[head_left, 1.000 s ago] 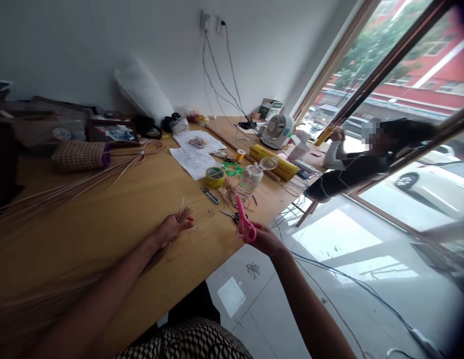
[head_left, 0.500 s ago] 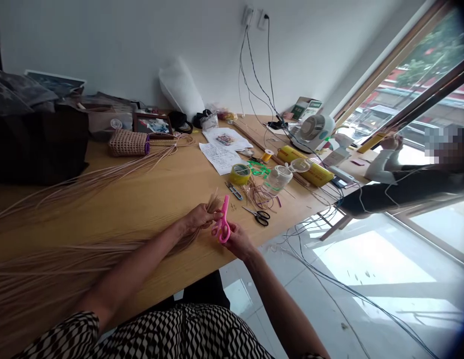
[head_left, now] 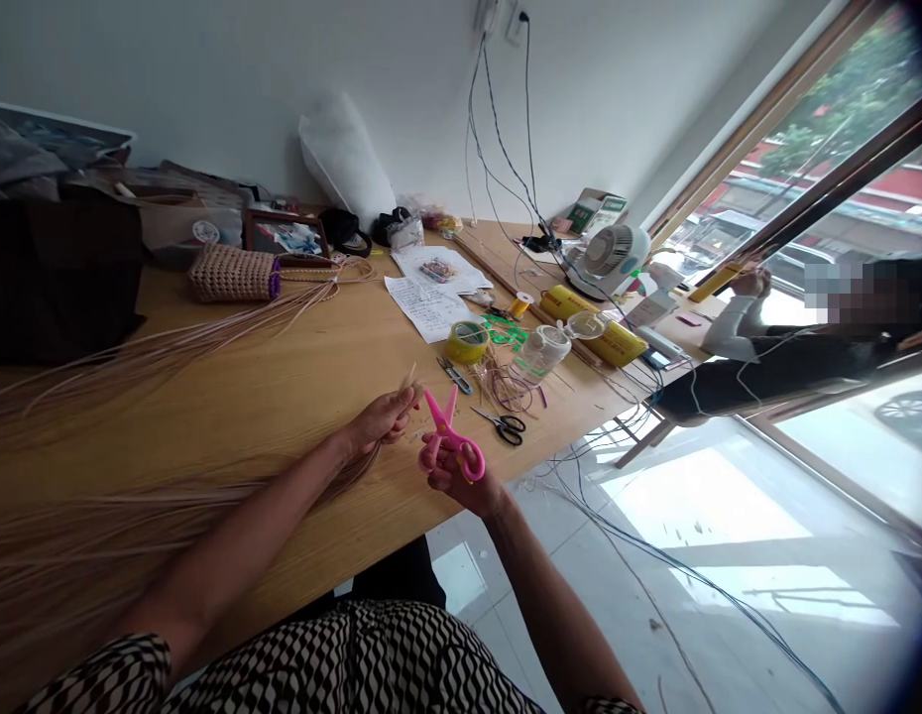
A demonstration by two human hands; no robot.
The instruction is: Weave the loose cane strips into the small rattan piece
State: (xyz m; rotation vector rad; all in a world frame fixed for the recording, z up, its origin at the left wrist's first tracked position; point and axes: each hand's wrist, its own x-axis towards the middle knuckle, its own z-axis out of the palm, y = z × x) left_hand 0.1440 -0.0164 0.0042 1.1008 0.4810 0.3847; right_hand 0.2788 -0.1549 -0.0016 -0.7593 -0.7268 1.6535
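Observation:
My left hand (head_left: 379, 420) is closed around the end of a long bundle of thin pale straw strands (head_left: 134, 516) that trails left across the wooden table (head_left: 283, 387). A few strand tips stick out above the fingers. My right hand (head_left: 453, 474) grips pink scissors (head_left: 452, 432) by the handles, blades spread apart and pointing up toward the strand tips, just right of my left hand at the table's front edge.
Black scissors (head_left: 502, 424), small snips (head_left: 455, 375), a yellow tape roll (head_left: 467, 342), a clear jar (head_left: 539, 352), papers (head_left: 427, 305), a woven pouch (head_left: 230, 274), a dark bag (head_left: 56, 278) and a small fan (head_left: 610, 253) sit on the table. Another person (head_left: 773, 342) sits at the far right by the window. Cables run over the floor.
My right hand brought the pink scissors in from the right to the strand tips held by my left hand; the blades are now spread apart. The view shifted too.

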